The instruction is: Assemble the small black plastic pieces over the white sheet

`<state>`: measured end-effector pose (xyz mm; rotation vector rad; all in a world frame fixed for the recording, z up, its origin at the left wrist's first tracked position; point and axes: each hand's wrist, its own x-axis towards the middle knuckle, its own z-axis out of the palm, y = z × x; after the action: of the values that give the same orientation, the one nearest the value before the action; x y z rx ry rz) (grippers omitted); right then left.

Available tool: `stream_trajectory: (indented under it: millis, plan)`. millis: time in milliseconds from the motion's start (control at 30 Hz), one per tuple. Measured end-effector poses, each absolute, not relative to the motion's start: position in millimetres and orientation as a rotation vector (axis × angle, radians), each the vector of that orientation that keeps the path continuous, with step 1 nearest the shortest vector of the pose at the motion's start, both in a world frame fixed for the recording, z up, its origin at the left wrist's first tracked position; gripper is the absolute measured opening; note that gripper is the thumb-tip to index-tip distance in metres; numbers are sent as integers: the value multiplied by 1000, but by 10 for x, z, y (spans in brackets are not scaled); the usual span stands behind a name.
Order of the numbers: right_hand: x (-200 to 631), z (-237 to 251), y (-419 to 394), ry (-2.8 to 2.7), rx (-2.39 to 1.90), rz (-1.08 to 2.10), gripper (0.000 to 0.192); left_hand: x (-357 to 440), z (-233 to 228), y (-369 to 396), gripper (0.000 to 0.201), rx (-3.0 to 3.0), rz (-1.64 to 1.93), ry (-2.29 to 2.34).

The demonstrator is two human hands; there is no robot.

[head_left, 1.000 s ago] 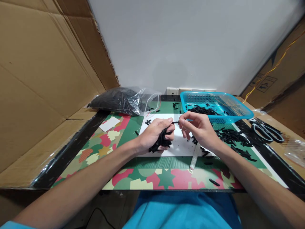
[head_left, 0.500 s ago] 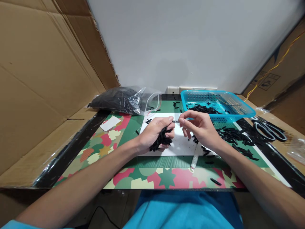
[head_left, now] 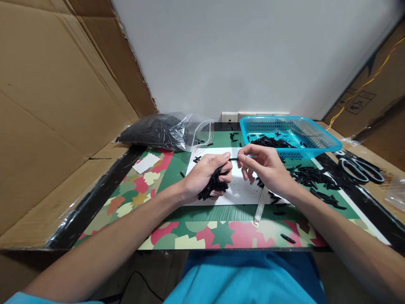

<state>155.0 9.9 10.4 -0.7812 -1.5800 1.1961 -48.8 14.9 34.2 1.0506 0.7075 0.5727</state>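
My left hand [head_left: 202, 177] is closed around a bunch of short black strips [head_left: 212, 187] over the white sheet [head_left: 234, 192]. One thin black strip [head_left: 233, 159] spans between my left thumb and the pinched fingertips of my right hand [head_left: 264, 169]. Both hands hover just above the sheet, almost touching each other. A clear narrow tube-like piece [head_left: 261, 206] lies on the mat below my right wrist.
A blue basket [head_left: 316, 143] with black strips stands at the back right. More loose black strips [head_left: 313, 179] lie right of my hand. Scissors [head_left: 360, 166] rest at the far right. A plastic bag of black pieces [head_left: 158, 131] sits back left. Cardboard walls flank both sides.
Both hands have stayed together with the single strip held between them; the view has shifted slightly. Nothing was picked up or released.
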Motion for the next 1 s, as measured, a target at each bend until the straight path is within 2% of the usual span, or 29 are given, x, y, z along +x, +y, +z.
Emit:
stream_trajectory:
  millis: [333, 533, 633, 733, 800, 900, 1000]
  plan:
    - [1547, 116, 101, -1578, -778, 1215, 37, -480, 343, 152, 45, 1035, 566, 726]
    - [1558, 119, 87, -1544, -766, 1056, 32, -482, 334, 160, 43, 1037, 588, 710]
    - [1625, 149, 95, -1590, -887, 695, 26, -485, 335, 164, 42, 1036, 600, 708]
    - [1770, 138, 178, -1712, -1063, 39, 18, -487, 338, 164, 43, 1032, 599, 707]
    - [1891, 102, 272, -1739, -1190, -287, 16, -491, 342, 163, 43, 1033, 597, 706]
    - [2032, 47, 402, -1736, -1382, -477, 14, -501, 340, 167, 44, 1026, 588, 702]
    - [2032, 39, 425, -1794, -1342, -416, 13, -512, 318, 177, 44, 1009, 559, 702]
